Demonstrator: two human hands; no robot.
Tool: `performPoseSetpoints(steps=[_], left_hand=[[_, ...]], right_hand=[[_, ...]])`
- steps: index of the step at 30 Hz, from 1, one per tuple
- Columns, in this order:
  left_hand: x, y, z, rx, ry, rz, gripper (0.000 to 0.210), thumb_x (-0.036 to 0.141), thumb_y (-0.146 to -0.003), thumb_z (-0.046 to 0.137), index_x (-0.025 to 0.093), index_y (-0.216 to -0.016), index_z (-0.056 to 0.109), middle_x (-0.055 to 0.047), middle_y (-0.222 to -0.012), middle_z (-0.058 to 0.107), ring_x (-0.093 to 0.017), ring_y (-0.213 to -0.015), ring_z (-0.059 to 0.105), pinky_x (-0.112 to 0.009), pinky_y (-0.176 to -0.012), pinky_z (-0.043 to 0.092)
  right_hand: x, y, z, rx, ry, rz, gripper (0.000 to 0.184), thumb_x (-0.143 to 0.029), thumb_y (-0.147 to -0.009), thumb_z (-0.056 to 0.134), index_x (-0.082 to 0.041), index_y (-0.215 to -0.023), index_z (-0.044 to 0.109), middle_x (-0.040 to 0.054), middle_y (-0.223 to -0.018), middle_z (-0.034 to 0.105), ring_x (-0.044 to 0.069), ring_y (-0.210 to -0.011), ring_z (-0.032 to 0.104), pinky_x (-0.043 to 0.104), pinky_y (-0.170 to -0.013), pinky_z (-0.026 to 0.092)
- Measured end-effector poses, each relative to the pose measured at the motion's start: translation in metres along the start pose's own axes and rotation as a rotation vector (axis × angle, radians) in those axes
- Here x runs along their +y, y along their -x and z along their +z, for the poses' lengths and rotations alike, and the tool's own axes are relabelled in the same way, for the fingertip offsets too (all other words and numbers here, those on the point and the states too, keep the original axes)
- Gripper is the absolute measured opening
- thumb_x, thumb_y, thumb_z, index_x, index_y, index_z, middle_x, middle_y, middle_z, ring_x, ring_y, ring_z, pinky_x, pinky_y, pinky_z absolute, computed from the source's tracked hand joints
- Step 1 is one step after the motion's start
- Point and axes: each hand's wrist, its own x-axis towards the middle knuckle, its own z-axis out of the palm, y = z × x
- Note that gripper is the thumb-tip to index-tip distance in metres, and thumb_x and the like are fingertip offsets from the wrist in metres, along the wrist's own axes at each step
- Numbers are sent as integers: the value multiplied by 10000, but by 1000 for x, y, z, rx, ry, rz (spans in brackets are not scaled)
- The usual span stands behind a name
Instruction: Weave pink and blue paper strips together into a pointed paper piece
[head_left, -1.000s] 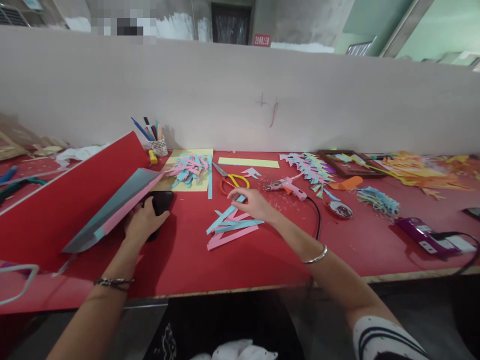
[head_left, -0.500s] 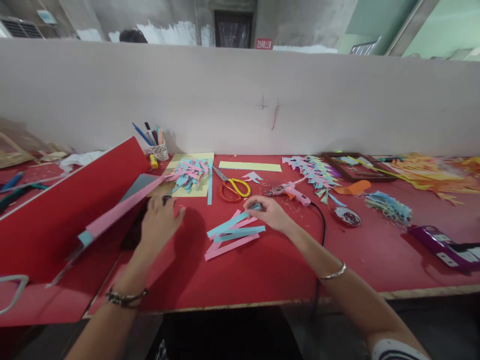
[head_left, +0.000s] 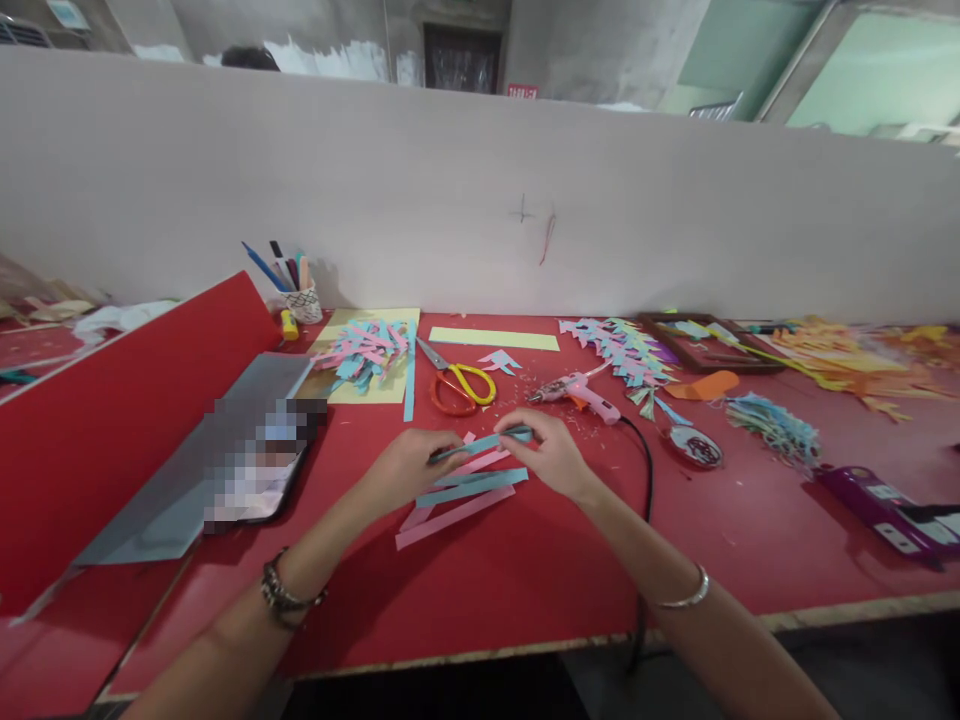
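Note:
Between my hands a light blue paper strip (head_left: 484, 444) is held just above the table. My left hand (head_left: 401, 470) pinches its left end, and my right hand (head_left: 553, 458) has its fingers closed on the right end, which looks folded over. Right below lie several loose strips, among them a blue strip (head_left: 472, 487) and a pink strip (head_left: 454, 518), crossing one another. Scissors (head_left: 463, 388) with one red and one yellow handle rest behind my hands, blades spread apart. A small folded pink and blue paper piece (head_left: 500, 361) lies beyond them.
A pink glue gun (head_left: 581, 393) with a black cord (head_left: 649, 470) lies right of my right hand. A phone (head_left: 274, 470) leans at the left beside a red board (head_left: 135, 440). A pile of folded paper pieces (head_left: 367, 350) and a pen cup (head_left: 304, 300) stand farther back.
My left hand has come rightward from beside the phone and taken hold of the blue strip's left end. The long pink strip at the left is gone from there. The phone now shows fully.

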Motion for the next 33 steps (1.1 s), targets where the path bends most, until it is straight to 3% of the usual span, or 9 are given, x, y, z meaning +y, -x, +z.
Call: performPoseSetpoints(steps=[3,5,8,11,15,20,24,33], left_hand=[[-6,3,0,-23,0,-27,310,343,-787,360,162,-563,474,54,-488,379,-76,-467,353,-181,-450,238],[-8,5,1,-29,-17,-34,303,329,-794,355,161,-571,471,49,-498,409,-79,-475,384,-182,-458,248],[-11,6,4,-73,-75,-8,273,307,-801,375,155,-629,522,29,-545,495,-90,-509,443,-186,-484,273],[-10,7,7,-102,-103,32,238,274,-790,412,153,-642,553,18,-557,532,-92,-521,466,-185,-492,288],[-6,8,8,-77,9,51,212,271,-771,448,158,-656,585,16,-574,578,-87,-540,497,-170,-505,323],[-8,10,5,75,279,-129,214,332,-722,494,164,-624,584,34,-523,569,-64,-417,449,-162,-414,325],[-10,8,3,116,425,-221,211,345,-662,546,161,-563,580,33,-498,570,-63,-399,471,-163,-406,353],[-9,3,2,112,584,-354,196,355,-590,568,165,-551,595,6,-539,630,-69,-384,500,-182,-402,391]], right_hand=[[1,1,-2,12,134,-71,98,-240,-769,474,-189,-786,556,35,-778,642,134,-707,598,265,-678,449],[0,3,-1,-2,290,-159,131,-249,-788,459,-185,-832,564,40,-815,650,142,-752,599,313,-784,419],[-5,8,6,-65,549,-287,228,-304,-790,488,-179,-968,559,63,-954,639,179,-918,570,408,-955,253],[-8,11,14,-164,658,-336,245,-342,-823,467,-193,-994,559,52,-993,632,177,-955,551,412,-980,151],[-5,13,18,-262,632,-294,270,-273,-896,345,-186,-811,587,-2,-768,661,113,-734,571,349,-908,197],[-2,9,11,-266,507,-199,280,-271,-892,359,-162,-753,576,-12,-665,629,84,-577,494,251,-717,284],[-3,6,7,-225,470,-122,290,-269,-877,383,-161,-696,582,0,-626,615,91,-555,467,217,-614,292],[-1,7,5,-120,458,-75,283,-362,-816,489,-167,-651,612,-9,-590,616,88,-539,460,208,-589,305]])
